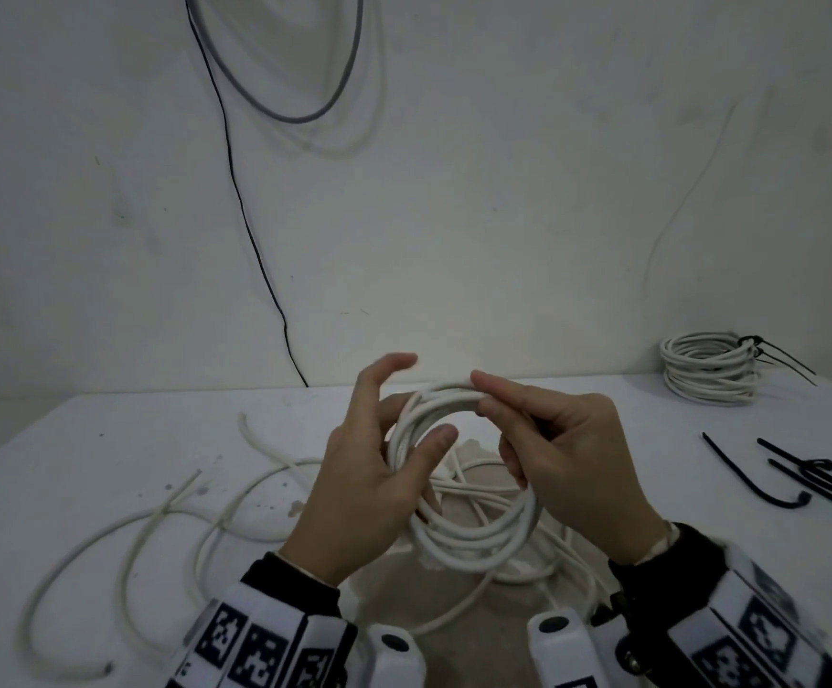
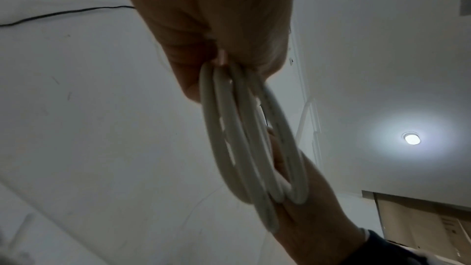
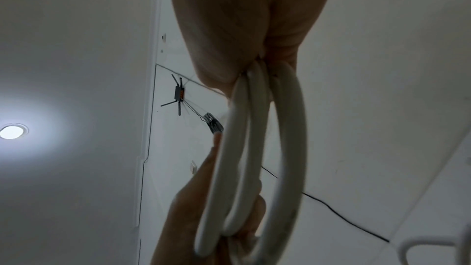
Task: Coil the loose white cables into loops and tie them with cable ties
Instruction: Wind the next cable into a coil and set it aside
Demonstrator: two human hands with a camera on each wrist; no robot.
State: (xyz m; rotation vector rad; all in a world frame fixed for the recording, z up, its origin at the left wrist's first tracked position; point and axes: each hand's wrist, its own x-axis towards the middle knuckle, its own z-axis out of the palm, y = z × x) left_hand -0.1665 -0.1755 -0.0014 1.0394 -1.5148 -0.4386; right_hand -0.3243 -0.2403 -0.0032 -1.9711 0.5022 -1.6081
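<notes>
Landmark: the white cable coil (image 1: 458, 481), held above the counter (image 1: 81, 439). Left of it, loose white cable (image 1: 131, 533) sprawls over the counter, one cut end nearest the front edge. The left hand (image 1: 369, 484) grasps the coil's left side, thumb through the opening, upper fingers spread free. The right hand (image 1: 563, 454) pinches the coil's top and right side. Right of the coil lie black cable ties (image 1: 801, 484); beyond them, farther back, sits a tied cable bundle (image 1: 707, 369).
</notes>
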